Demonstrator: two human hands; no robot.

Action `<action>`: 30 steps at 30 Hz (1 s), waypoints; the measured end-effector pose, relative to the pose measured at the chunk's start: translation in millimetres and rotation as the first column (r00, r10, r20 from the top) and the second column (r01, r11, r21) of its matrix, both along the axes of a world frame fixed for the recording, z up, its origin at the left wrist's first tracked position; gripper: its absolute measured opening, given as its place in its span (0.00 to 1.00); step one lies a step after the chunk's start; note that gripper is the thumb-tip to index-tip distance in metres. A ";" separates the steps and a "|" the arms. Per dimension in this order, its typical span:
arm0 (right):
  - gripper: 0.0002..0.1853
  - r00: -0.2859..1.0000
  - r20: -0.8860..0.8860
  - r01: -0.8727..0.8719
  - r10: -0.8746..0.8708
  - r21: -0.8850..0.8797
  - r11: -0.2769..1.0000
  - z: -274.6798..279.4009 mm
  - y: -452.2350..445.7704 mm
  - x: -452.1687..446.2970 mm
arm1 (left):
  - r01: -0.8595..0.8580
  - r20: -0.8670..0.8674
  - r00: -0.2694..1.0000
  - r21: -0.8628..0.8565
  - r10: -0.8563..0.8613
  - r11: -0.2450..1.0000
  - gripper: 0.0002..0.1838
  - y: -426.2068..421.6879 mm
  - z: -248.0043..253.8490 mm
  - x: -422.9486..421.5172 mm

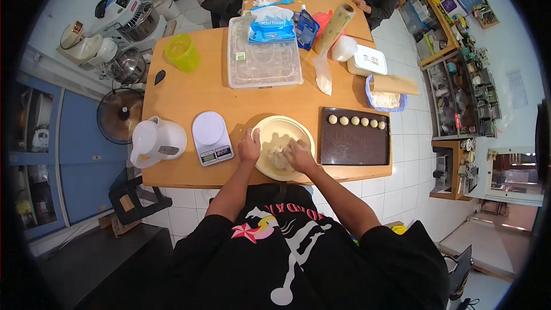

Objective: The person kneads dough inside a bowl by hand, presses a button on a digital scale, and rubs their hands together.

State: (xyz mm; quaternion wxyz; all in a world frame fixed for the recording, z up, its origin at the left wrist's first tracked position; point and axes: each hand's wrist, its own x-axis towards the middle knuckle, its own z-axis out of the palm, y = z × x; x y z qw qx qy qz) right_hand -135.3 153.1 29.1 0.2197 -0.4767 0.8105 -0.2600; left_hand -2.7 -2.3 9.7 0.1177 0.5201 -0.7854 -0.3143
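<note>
A pale yellow bowl [285,123] stands at the table's near edge, with a lump of dough [278,162] low inside it. My left hand [249,146] is closed on the bowl's left rim. Inside the bowl, my right hand [299,155] presses into the dough, fingers curled on it and partly hidden. To the right lies a dark baking tray [354,148], with several small dough balls [355,121] in a row along its far side. A white kitchen scale [211,136] sits left of the bowl.
A white electric kettle [158,140] and a yellow-green jug [182,53] stand on the left. Farther back are a lidded plastic box [264,63] carrying a tissue pack [271,31], a plastic-film roll [336,26] and a flour basket [385,100]. Two people are at the far end.
</note>
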 end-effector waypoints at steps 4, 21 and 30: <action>0.10 0.970 -0.071 -0.235 0.233 -0.020 0.972 31.9 17.8 10.5 | 0.002 -0.011 1.000 -0.012 -0.002 1.000 0.17 -0.6 -6.3 -0.2; 0.08 0.845 -0.166 -0.375 0.508 0.494 0.785 12.1 -51.0 50.0 | 0.008 -0.071 0.997 -0.127 -0.017 0.992 0.16 0.2 -23.1 3.4; 0.11 0.951 -0.165 -0.141 0.263 0.524 0.840 -19.6 -54.0 71.1 | 0.027 -0.069 0.997 -0.107 -0.035 0.994 0.15 1.6 -16.9 5.9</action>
